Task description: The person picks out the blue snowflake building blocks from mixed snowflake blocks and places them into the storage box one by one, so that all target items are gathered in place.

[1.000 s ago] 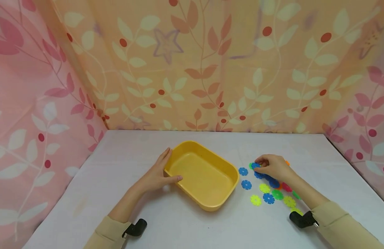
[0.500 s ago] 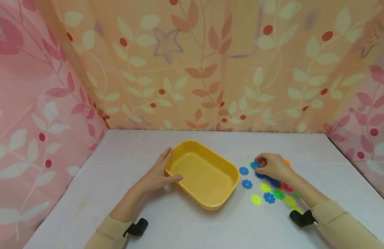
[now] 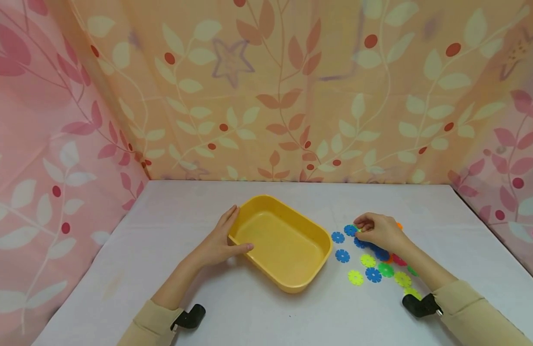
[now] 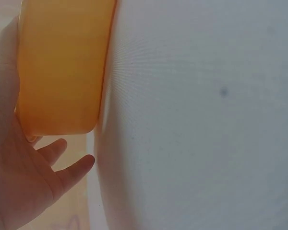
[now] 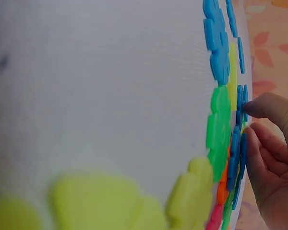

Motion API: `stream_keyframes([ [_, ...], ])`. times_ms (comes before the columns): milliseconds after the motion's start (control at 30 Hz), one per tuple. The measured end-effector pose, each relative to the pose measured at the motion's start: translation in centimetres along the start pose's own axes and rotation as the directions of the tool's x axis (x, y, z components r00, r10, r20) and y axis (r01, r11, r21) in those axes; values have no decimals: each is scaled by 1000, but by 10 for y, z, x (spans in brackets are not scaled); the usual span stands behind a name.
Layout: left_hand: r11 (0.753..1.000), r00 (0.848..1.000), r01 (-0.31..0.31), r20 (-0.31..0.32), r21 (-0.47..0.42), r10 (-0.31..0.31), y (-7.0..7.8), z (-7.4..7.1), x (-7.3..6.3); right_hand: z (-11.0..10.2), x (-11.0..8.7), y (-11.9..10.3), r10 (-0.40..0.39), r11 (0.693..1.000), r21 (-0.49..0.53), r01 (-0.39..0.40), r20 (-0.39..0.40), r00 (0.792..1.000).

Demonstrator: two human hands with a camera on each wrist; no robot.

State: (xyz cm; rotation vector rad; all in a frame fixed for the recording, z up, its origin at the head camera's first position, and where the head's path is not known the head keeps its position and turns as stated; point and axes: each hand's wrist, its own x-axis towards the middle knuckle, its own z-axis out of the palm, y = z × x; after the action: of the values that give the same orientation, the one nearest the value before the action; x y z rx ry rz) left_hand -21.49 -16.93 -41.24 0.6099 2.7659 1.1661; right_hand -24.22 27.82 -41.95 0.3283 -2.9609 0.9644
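A yellow plastic tub (image 3: 288, 250) with rounded corners stands on the white table. My left hand (image 3: 220, 242) holds its left corner, the thumb over the near rim and the fingers along the outside. In the left wrist view the hand (image 4: 33, 182) reaches around the tub's end wall (image 4: 62, 67). Over a cluster of flat, notched snowflake discs, my right hand (image 3: 380, 233) touches the pieces at the far left of the pile. A blue disc (image 3: 350, 230) lies just beside its fingertips. In the right wrist view thumb and forefinger stand apart at blue discs (image 5: 243, 96).
Two more blue discs (image 3: 342, 255) lie between tub and pile. Yellow, green, blue, red and orange discs spread towards the right forearm, including a near yellow disc (image 3: 355, 278). Patterned curtains (image 3: 275, 96) bound the table (image 3: 184, 202) at the back and sides.
The blue disc at my right fingertips has slid slightly left, out from under them. The right hand itself has barely moved. My left hand and the tub look the same.
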Motion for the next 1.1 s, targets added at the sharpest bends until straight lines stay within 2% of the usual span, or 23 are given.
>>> stream_keyframes([
  [200,1000,1000,-9,-5,4,9,0,0,0,-3,1,0,36,999,21,-38,53,998],
  [300,1000,1000,-20,-9,6,20,-1,0,0,-4,2,0,27,999,28,-29,76,997],
  [1100,1000,999,-26,-20,5,26,-1,1,0,-6,5,3,-17,999,32,15,89,996],
])
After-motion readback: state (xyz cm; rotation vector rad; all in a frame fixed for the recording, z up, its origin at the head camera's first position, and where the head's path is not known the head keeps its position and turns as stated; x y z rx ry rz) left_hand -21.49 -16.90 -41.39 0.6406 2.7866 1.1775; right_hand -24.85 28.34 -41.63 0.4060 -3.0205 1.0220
